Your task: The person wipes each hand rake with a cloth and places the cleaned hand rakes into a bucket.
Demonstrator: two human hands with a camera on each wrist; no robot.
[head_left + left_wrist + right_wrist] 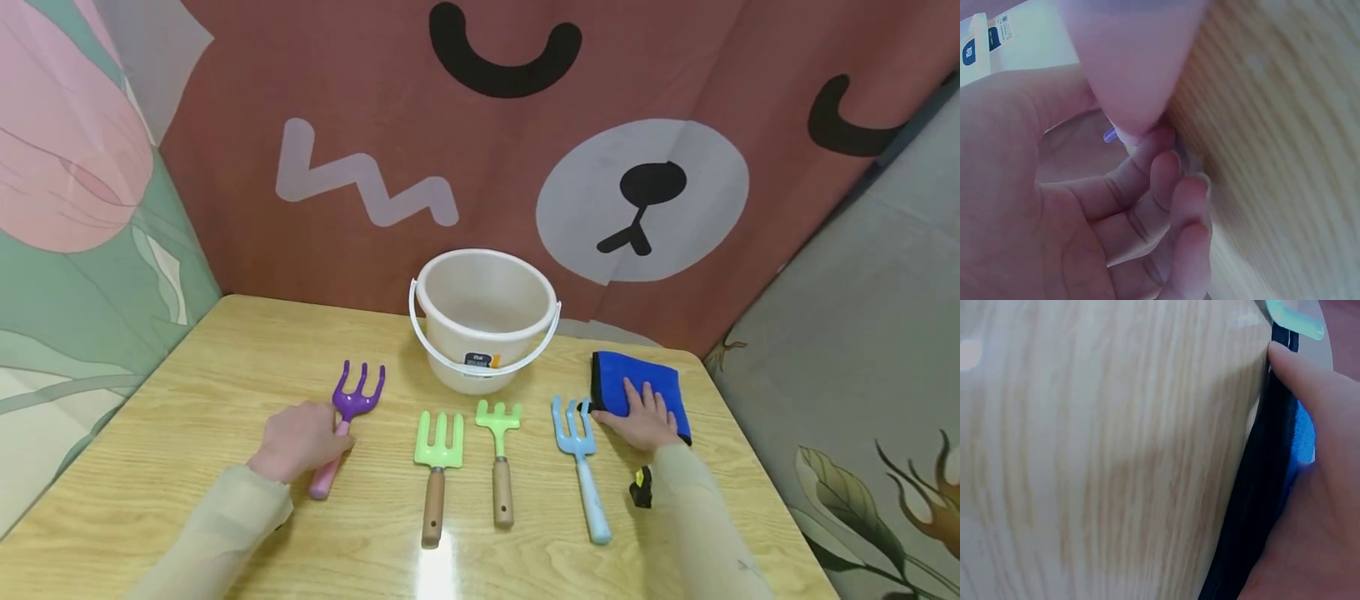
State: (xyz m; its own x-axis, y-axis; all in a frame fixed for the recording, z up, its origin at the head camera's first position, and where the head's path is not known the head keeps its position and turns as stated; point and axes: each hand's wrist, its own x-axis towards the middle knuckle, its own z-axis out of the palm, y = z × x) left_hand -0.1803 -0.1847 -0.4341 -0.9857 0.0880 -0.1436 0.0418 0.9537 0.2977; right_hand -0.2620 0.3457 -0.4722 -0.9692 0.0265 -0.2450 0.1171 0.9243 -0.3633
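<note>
On the left of the table lies a purple hand fork [357,400] with a pink handle. My left hand [302,437] holds it near the top of the handle; in the left wrist view my fingers [1147,194] curl at the pink handle [1138,59], close to the wood. On the right, my right hand [641,419] rests flat on a folded blue cloth [618,371], fingers spread. My right thumb [1300,372] lies along the cloth's black edging [1260,469] in the right wrist view. Beside that hand is a light blue hand fork [585,475].
A white bucket [480,321] with its handle tipped forward stands at the back middle. In front of it lie a wide green fork [438,450] and a narrower green fork [501,467], both wooden-handled. A small black and yellow item [641,487] lies near my right forearm.
</note>
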